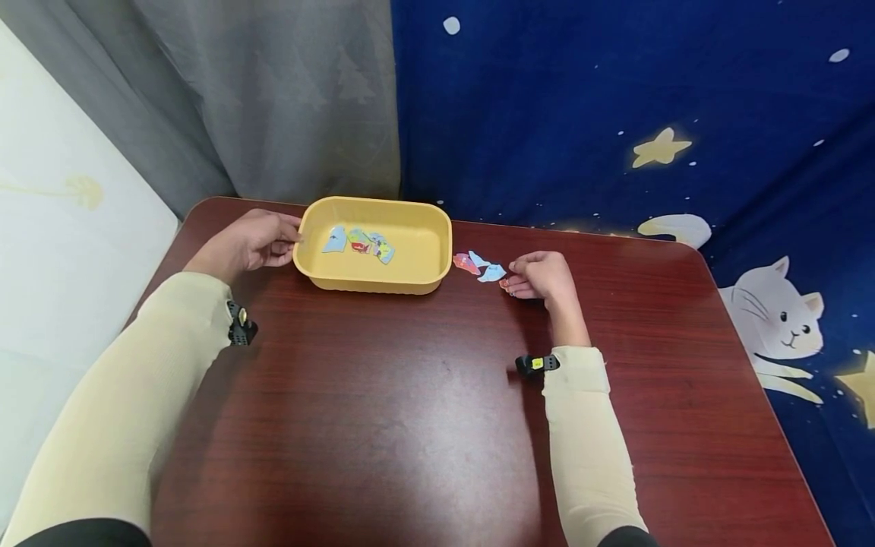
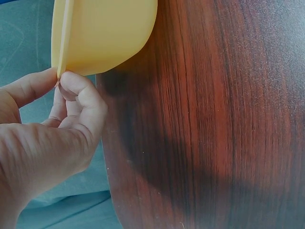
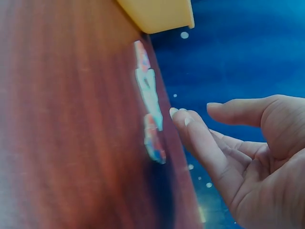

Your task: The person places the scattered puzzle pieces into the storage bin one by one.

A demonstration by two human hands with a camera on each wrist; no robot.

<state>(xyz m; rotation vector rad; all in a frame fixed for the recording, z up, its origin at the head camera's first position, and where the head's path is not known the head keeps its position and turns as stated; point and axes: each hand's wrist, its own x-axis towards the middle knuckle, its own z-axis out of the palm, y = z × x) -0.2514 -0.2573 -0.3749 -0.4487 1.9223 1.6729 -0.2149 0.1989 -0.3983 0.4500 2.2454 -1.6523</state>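
Note:
A yellow plastic basin point(image 1: 417, 251) stands at the back of the table, with several small printed puzzle pieces point(image 1: 335, 240) lying in it. My left hand point(image 1: 256, 239) pinches the basin's left rim between thumb and curled fingers, as the left wrist view also shows. To the right of the basin lies a small group of blue and red puzzle pieces point(image 1: 492, 273) on the table. Just beside them hovers my right hand point(image 1: 543, 275). In the right wrist view its thumb and fingers are apart, with nothing between them, over a red and blue piece point(image 3: 153, 143).
The dark red wooden table point(image 1: 410, 410) has rounded corners. Behind it hang a grey curtain point(image 1: 294, 99) and a blue curtain point(image 1: 547, 99) with stars and a cat. A white wall point(image 1: 68, 228) rises at the left.

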